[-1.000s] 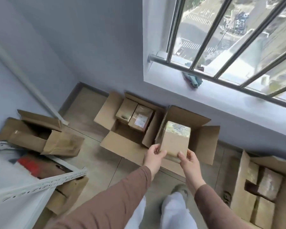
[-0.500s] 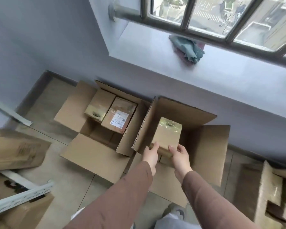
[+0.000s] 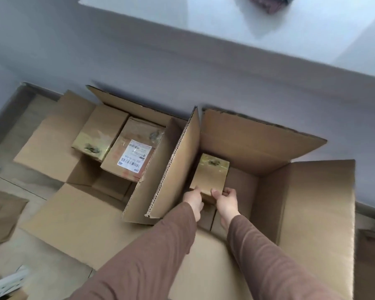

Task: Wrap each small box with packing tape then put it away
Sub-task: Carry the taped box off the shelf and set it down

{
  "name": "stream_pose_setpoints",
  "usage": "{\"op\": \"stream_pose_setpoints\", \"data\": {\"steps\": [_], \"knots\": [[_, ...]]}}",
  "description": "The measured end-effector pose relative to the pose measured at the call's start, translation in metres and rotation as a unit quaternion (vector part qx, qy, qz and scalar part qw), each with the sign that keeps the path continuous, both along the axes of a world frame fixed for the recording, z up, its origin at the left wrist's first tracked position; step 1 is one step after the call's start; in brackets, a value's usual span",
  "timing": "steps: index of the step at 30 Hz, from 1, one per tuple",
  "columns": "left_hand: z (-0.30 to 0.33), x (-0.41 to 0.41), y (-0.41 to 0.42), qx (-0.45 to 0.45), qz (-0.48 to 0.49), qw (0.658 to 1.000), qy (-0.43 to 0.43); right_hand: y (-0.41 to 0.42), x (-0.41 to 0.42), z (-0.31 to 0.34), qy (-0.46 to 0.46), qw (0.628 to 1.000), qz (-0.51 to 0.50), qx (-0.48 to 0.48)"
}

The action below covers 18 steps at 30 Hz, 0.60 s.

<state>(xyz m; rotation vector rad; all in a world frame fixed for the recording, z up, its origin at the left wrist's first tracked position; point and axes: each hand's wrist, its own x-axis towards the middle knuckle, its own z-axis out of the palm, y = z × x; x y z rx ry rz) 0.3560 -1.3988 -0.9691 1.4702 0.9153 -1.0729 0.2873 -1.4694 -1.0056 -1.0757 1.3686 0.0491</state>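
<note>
head view: the left hand (image 3: 194,199) and right hand (image 3: 226,200) each grip the near end of the small taped box (image 3: 210,176) inside the open carton (image 3: 307,204), its long axis pointing toward 12 o'clock; two more wrapped boxes (image 3: 117,144) lie at 10 o'clock.

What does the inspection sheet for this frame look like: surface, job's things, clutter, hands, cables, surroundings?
Surface: tiled floor, with open cartons standing on it.
Job's things: taped small box partly lowered into the right carton; two more small boxes, one with a white label, in the left carton.
Clutter: loose cardboard at the left edge; white metal piece at lower left.
Hands: left hand and right hand both grip the small box's near end.
Cables: nothing seen.
Surroundings: grey wall, window sill above with a cloth at the top edge.
</note>
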Motion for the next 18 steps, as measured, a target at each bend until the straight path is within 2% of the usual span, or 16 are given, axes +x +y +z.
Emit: {"op": "stream_pose_setpoints", "data": {"steps": [5,11,15,18], "knots": [[-0.031,0.017,-0.009,-0.020,0.039,0.999,0.011,-0.002,0.017,-0.032,0.010,0.999,0.041,-0.026],[-0.047,0.021,-0.006,-0.011,0.018,1.000,0.002,0.000,0.021,-0.042,0.026,0.997,0.060,-0.031],[-0.024,0.016,0.002,0.003,-0.008,1.000,-0.005,-0.003,0.017,-0.009,0.034,0.996,0.079,-0.027],[0.019,0.006,0.015,-0.029,-0.002,1.000,0.005,0.005,0.007,0.046,0.043,0.994,0.103,-0.022]]}}
